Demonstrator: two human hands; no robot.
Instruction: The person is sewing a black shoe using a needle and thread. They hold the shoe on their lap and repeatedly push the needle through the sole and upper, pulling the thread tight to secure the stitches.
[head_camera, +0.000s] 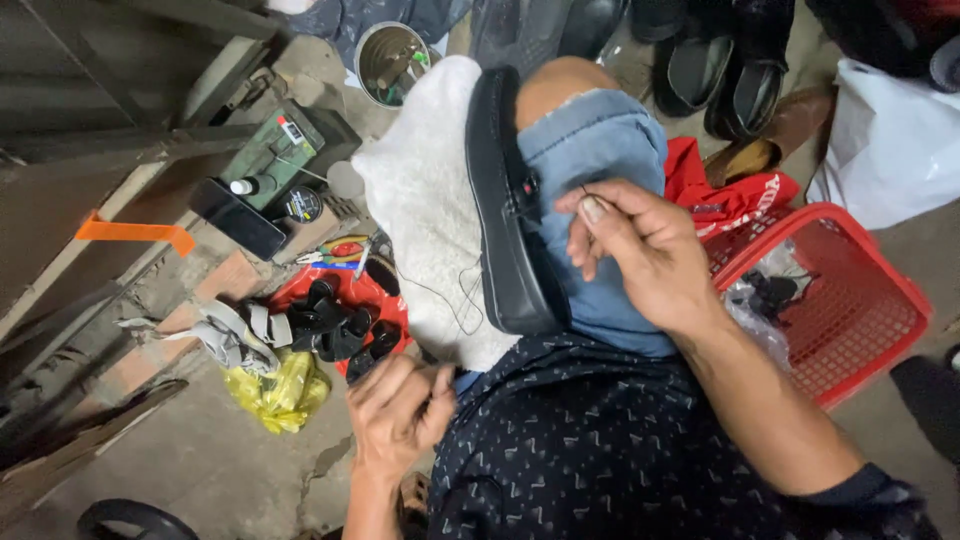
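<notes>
The right hand (640, 250) is pinching thread (455, 300) just beside the black shoe (505, 210) — lying lengthwise along the thigh — left hand (400, 410) is gripping the thread's other end.

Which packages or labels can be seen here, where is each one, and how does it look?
Green box: upper left, rectangular, small white-red label on top.
Round tin: beside the box, black lid with label.
Yellow bag: left floor, crumpled plastic.
White bag: right edge, plastic.
</notes>
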